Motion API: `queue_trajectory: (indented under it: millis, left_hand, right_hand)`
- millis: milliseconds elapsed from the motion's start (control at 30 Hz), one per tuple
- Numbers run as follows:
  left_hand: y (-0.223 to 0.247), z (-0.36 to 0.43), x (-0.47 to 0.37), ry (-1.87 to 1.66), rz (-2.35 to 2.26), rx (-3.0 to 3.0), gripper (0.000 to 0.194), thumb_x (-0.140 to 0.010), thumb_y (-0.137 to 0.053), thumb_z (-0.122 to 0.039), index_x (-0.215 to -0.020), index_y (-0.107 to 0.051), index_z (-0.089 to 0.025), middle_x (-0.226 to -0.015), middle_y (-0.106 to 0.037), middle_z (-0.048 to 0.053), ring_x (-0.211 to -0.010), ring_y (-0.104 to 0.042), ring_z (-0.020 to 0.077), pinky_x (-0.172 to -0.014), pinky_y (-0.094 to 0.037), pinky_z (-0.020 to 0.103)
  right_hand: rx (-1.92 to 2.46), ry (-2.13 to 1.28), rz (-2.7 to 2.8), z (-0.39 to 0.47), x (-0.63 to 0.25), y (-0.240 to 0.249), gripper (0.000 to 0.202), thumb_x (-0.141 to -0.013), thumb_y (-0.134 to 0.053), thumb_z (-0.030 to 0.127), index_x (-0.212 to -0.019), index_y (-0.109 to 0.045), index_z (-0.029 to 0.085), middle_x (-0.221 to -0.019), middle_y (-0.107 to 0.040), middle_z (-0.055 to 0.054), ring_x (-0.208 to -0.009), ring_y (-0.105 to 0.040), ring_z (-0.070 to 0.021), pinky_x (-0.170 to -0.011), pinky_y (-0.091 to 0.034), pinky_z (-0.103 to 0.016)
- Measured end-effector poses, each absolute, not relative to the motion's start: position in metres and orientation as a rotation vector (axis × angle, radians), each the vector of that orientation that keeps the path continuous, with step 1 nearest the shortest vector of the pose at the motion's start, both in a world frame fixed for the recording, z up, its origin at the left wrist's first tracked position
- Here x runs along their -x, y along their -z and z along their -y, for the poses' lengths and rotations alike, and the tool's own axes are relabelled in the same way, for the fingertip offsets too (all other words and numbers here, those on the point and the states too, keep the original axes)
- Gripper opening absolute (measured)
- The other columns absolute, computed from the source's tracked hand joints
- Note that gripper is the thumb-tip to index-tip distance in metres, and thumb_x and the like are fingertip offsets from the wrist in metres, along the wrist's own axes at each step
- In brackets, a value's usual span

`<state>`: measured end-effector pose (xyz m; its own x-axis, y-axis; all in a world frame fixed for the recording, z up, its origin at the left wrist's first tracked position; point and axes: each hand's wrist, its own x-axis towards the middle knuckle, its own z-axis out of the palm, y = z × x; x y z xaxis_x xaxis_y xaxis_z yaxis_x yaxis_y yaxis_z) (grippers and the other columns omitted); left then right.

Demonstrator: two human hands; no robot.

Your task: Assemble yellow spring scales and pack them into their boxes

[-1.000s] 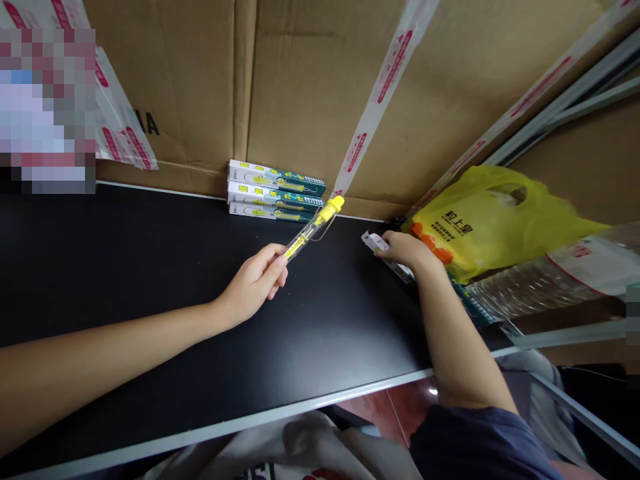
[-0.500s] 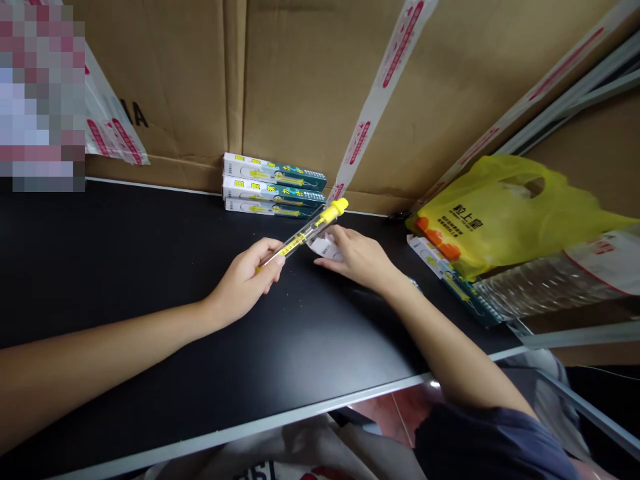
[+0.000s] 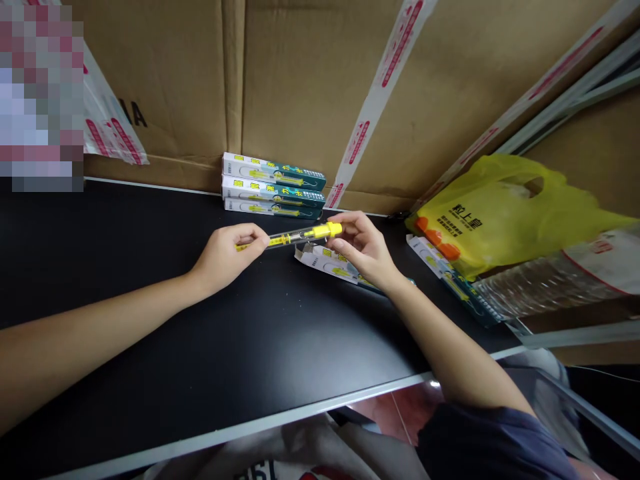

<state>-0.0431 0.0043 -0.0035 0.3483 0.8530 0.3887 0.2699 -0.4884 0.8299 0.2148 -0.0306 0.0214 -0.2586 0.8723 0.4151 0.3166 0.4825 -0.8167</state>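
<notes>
A clear tubular spring scale [image 3: 295, 237] with a yellow inner scale and yellow end cap lies almost level above the table. My left hand [image 3: 225, 257] is closed around its left end, thumb along the tube. At the other end, the thumb and fingers of my right hand [image 3: 365, 248] curl about the yellow cap; how firmly they press cannot be seen. Under my right hand lies a white and green printed box [image 3: 325, 262], its near-left end flap open, part of it hidden by the hand. Several similar boxes [image 3: 273, 190] are stacked behind, against the cardboard.
Large taped cardboard [image 3: 310, 87] stands along the back of the black table [image 3: 150, 373]. To the right are a yellow plastic bag [image 3: 500, 207], another printed box [image 3: 455, 283] and a clear ribbed plastic bottle [image 3: 535, 287]. A metal frame [image 3: 565, 337] borders the right side.
My right hand has left the opened box's end and come up to the yellow cap. The spring scale has turned from slanted to nearly level, its left end moving left with my left hand.
</notes>
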Motion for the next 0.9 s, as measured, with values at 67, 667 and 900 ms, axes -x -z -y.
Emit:
queue_trajectory:
  millis: [67, 667, 900]
  left_hand:
    - [0.003, -0.003, 0.044, -1.097, -0.977, -2.031, 0.023, -0.084, -0.052, -0.032, -0.071, -0.061, -0.015, -0.065, -0.058, -0.002, -0.06, -0.051, 0.0106, -0.059, -0.038, 0.021]
    - [0.005, 0.015, 0.04, -1.023, -0.925, -2.952, 0.047, -0.091, -0.044, -0.025, -0.136, -0.05, -0.015, -0.117, -0.066, 0.013, -0.111, -0.06, 0.0283, -0.115, -0.011, 0.059]
    - [0.013, 0.017, 0.037, -0.775, -0.884, -3.061, 0.039, -0.097, -0.038, -0.029, -0.128, -0.053, -0.012, -0.104, -0.065, 0.012, -0.094, -0.064, 0.0258, -0.083, -0.049, 0.038]
  right_hand:
    - [1.013, -0.84, 1.779, 0.032, -0.211, -0.021, 0.03, -0.085, -0.064, 0.042, -0.105, -0.055, 0.023, -0.088, -0.063, -0.001, -0.075, -0.061, -0.0128, -0.068, -0.052, -0.026]
    - [0.971, -0.743, 1.898, 0.05, -0.186, -0.008, 0.02, -0.086, -0.064, 0.034, -0.102, -0.057, 0.024, -0.1, -0.061, -0.004, -0.088, -0.063, -0.018, -0.08, -0.053, -0.034]
    - [0.936, -0.657, 2.068, 0.053, -0.185, -0.011, 0.028, -0.09, -0.059, 0.034, -0.114, -0.05, 0.024, -0.107, -0.06, -0.007, -0.098, -0.06, -0.0193, -0.087, -0.05, -0.035]
